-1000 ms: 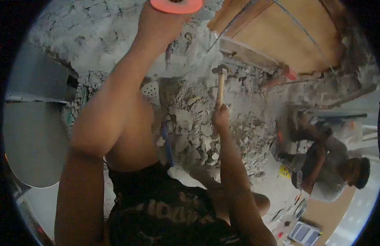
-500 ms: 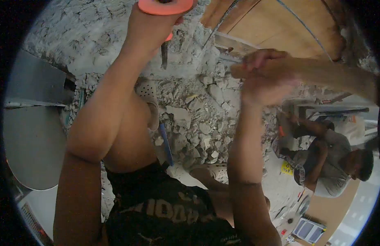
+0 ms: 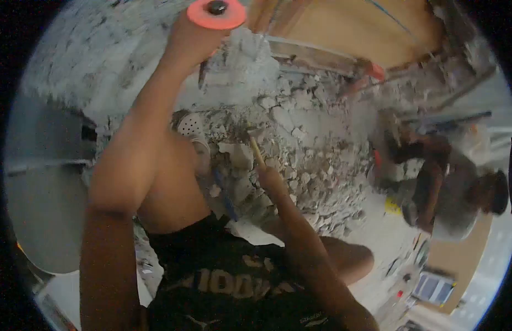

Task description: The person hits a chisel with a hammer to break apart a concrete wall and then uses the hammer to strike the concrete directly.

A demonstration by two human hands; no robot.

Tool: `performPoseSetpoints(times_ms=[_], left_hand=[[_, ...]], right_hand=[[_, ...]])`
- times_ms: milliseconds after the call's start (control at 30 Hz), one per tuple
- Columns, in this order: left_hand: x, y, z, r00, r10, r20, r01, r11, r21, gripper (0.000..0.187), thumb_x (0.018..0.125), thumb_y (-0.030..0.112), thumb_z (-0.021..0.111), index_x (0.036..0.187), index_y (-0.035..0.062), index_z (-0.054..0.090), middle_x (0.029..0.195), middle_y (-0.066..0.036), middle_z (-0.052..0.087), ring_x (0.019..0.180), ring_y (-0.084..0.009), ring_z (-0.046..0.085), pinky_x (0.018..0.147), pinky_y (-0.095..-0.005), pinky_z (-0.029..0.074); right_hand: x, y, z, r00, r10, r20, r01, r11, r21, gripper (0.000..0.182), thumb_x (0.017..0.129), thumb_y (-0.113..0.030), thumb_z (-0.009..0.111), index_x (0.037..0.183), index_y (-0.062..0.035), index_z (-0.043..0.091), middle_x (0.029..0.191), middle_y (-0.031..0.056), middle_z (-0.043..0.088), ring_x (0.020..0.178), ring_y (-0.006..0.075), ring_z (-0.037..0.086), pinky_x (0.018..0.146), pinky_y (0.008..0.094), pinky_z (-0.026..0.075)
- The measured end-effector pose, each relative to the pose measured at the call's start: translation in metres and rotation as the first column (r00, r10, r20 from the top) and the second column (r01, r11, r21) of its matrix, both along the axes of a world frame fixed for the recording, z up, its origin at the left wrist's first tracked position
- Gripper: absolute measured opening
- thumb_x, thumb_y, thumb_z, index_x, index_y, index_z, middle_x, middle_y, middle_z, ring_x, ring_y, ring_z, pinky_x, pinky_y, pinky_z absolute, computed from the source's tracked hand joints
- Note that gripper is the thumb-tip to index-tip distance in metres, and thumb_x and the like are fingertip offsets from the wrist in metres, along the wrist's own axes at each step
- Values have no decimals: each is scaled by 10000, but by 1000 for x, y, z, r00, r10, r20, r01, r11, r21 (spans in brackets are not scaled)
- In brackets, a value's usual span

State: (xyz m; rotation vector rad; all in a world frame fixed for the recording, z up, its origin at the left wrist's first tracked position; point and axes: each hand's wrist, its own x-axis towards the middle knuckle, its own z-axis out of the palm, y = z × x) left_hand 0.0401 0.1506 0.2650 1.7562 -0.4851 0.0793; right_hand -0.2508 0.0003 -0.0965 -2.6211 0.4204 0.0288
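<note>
My left hand is closed round a chisel with an orange hand guard. The chisel's dark struck end pokes up through the guard, and its blade points down to the rough grey masonry. Lower and to the right, my right hand grips the wooden handle of a hammer. The hammer's head hangs over the rubble, well away from the chisel.
A holed clog is on my foot beside the rubble. Near my knee lies a blue bar. Another person squats at the right. A wooden panel is at the top, a grey metal sheet at the left.
My right hand has swung the hammer from high up near the camera at the right down to low over the rubble. My left hand still holds the chisel; the view has shifted slightly.
</note>
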Motion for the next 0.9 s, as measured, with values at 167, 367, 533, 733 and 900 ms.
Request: performPoseSetpoints(times_ms=[167,367,533,733,900], left_hand=[[7,1,-24,965,-258,-55,262,960,100,164,887,178,629,945,28,593,647,-17,492,544,-101,446,478,-292,372],[0,-25,-37,775,-489,-401,413,871,-265,160,902,147,621,1026,49,594,619,41,362,527,-102,341,499,-300,343],[-20,-64,-35,807,-576,-127,574,817,-54,123,894,118,615,1003,62,631,694,-2,543,608,-112,510,557,-302,433],[18,-165,-25,669,-549,501,260,804,534,208,811,108,671,999,28,637,914,-60,670,805,-148,625,714,-307,507],[38,-215,-68,729,-492,476,218,826,520,286,773,154,708,1018,30,629,964,-85,677,900,-211,639,782,-338,499]], right_hand=[[-8,18,-17,931,301,-207,-338,924,-178,229,835,-179,526,893,16,631,750,169,630,681,314,645,564,420,527],[-18,20,1,985,79,-155,-83,996,-20,184,846,-171,523,823,-22,628,779,169,646,658,308,653,562,430,531],[-5,2,-108,977,153,-146,-161,986,-44,266,870,-257,535,840,-25,662,764,179,650,723,332,667,614,440,541],[4,-12,-17,952,79,-295,-4,969,247,393,887,-334,488,900,12,674,843,214,671,815,389,656,727,464,521],[18,-30,19,919,-176,-354,313,871,378,429,899,-349,461,901,22,675,870,221,675,836,402,652,741,482,508]])
